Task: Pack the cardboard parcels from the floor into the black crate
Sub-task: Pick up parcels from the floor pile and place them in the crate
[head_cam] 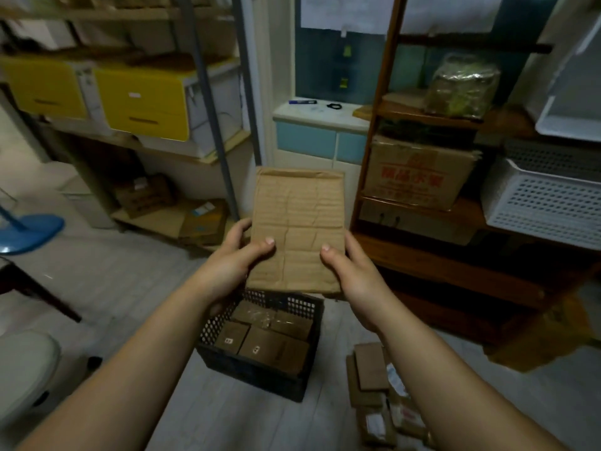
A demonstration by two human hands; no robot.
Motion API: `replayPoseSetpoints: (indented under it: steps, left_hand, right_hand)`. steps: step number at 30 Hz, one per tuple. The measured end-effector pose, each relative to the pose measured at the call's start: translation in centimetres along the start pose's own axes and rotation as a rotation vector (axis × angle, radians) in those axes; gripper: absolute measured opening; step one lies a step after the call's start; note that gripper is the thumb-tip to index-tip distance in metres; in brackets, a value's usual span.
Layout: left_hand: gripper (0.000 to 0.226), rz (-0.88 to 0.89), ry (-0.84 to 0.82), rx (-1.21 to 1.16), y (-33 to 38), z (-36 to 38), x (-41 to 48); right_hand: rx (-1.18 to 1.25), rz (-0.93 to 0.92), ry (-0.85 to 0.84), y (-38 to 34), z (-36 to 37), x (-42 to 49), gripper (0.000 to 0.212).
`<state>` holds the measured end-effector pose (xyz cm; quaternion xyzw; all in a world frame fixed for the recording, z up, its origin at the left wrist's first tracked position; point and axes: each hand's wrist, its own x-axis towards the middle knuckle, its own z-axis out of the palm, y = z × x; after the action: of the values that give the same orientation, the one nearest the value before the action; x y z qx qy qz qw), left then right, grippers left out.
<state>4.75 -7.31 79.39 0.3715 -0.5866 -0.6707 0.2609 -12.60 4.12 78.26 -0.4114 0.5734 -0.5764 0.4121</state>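
Both hands, the left hand [232, 255] and right hand [349, 266], grip a flat, creased brown cardboard parcel [297, 229] by its near side edges, thumbs on top, arms outstretched above the black perforated plastic crate [260, 345]. Several parcels already lie inside it; a pile of unpacked cardboard parcels [379, 395] remains on the floor to the right.

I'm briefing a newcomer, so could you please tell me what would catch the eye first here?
The creased cardboard parcel at centre, gripped by the left hand and right hand above the black crate, which already holds packed parcels. Next, the yellow drawers at upper left, and loose parcels on the floor right of the crate.
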Motion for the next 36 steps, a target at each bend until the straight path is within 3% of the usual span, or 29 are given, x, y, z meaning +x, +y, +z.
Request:
replayPoseSetpoints:
  steps: [3, 10, 14, 17, 20, 24, 27, 31, 36]
  left_hand:
    - [0.086, -0.004, -0.057, 0.002, -0.2, -5.4, 0.4]
    - [0.058, -0.031, -0.031, 0.048, -0.1, -15.0, 3.3]
    - [0.052, -0.030, -0.080, 0.096, -0.4, -16.8, 6.3]
    - [0.037, -0.067, -0.130, 0.108, -0.6, -17.5, 9.3]
    - [0.026, -0.113, -0.111, 0.194, -1.1, -18.3, 12.5]
    - [0.061, -0.049, -0.033, 0.417, -2.1, -20.1, 17.3]
    - [0.087, 0.041, -0.098, 0.559, -3.1, -21.9, 20.6]
    - [0.084, 0.096, -0.220, 0.719, -6.0, -24.4, 24.2]
    - [0.098, 0.015, -0.412, 0.792, -12.1, -26.8, 28.6]
  right_hand:
    - [0.021, -0.009, 0.046, 0.2, 5.0, 2.4, 0.030]
    - [-0.077, -0.063, 0.060, 1.8, 14.4, 5.8, 0.057]
    - [-0.157, -0.047, 0.070, 2.9, 16.0, 8.2, 0.090]
    - [-0.416, 0.008, 0.087, 4.0, 16.1, 10.9, 0.111]
    - [-0.630, -0.004, 0.043, 6.1, 15.8, 14.4, 0.099]
    - [-0.695, 0.018, 0.035, 9.3, 16.2, 19.9, 0.087]
    - [-0.691, 0.026, 0.031, 11.3, 16.8, 23.4, 0.083]
    - [-0.686, 0.057, -0.012, 14.5, 17.5, 26.3, 0.082]
    - [-0.723, 0.275, -0.045, 21.2, 19.2, 28.0, 0.082]
